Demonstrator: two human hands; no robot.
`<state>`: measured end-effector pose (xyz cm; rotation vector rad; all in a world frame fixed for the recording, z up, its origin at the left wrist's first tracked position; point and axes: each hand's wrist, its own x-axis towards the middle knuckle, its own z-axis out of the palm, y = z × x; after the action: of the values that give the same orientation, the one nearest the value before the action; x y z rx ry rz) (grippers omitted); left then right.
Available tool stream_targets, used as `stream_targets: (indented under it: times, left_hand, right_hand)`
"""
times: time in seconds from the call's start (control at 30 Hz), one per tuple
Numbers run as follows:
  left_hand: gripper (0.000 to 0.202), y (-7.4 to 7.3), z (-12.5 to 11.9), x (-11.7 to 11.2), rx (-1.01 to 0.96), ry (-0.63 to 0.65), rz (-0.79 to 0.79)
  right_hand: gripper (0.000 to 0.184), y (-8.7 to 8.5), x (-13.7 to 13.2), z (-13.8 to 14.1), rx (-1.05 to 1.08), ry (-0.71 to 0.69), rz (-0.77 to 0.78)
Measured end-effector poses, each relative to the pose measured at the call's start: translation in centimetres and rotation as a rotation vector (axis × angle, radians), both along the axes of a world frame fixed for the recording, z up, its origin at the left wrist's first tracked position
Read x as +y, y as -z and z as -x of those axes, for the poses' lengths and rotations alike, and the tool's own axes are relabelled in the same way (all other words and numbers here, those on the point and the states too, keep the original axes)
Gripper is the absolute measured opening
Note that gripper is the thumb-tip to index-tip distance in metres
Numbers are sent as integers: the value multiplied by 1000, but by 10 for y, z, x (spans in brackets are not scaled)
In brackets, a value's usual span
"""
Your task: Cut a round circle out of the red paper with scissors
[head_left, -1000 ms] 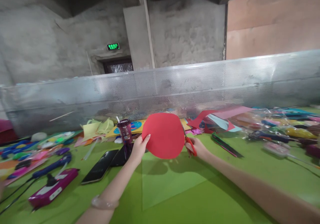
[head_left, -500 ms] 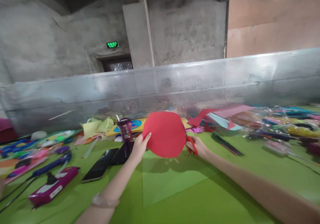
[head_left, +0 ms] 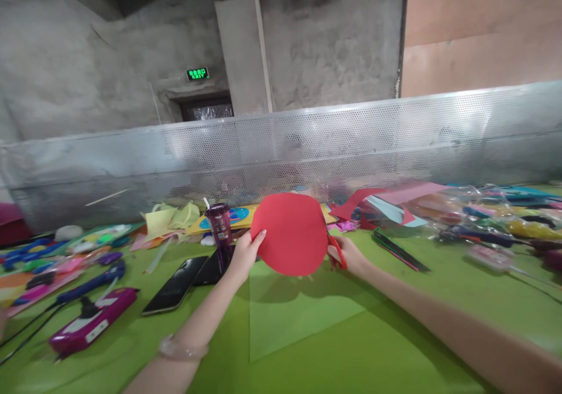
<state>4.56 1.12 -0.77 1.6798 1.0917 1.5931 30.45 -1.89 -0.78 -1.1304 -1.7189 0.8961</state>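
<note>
A rounded piece of red paper (head_left: 290, 234) is held up above the table, facing me. My left hand (head_left: 244, 256) pinches its left edge, thumb in front and the other fingers hidden behind. On the opposite side my right hand (head_left: 349, 254) is closed around the red handles of a pair of scissors (head_left: 337, 252). Their dark blades lie along the paper's right edge, partly hidden by it. Below the paper, a light green sheet (head_left: 290, 324) lies flat on the green table.
Left of my arm are a smartphone (head_left: 176, 285), a dark cup with a straw (head_left: 219, 227) and a purple power strip (head_left: 93, 322). Paper scraps (head_left: 360, 204) lie at the back, with a dark green-edged tool (head_left: 397, 250) to the right. A perforated metal panel (head_left: 307, 148) stands behind.
Both hands, the red paper and the scissors keep nearly the same positions. The whole view has shifted slightly, and little else differs.
</note>
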Motion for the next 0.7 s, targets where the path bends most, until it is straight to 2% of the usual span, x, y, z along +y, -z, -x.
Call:
stream_targets:
  times: [0.37,0.5,0.7]
  left_hand:
    - [44,5,-3,1,-166,139,123]
    - [45,2,-5,-4,-131,135,136]
    - [46,-1,-9,-7,-84,134,68]
  right_hand:
    - [9,6,5,-2,22,-44,-8]
    - [10,5,2,0,34,-42,-20]
    - [14,9,8,-1,50,-5,-27]
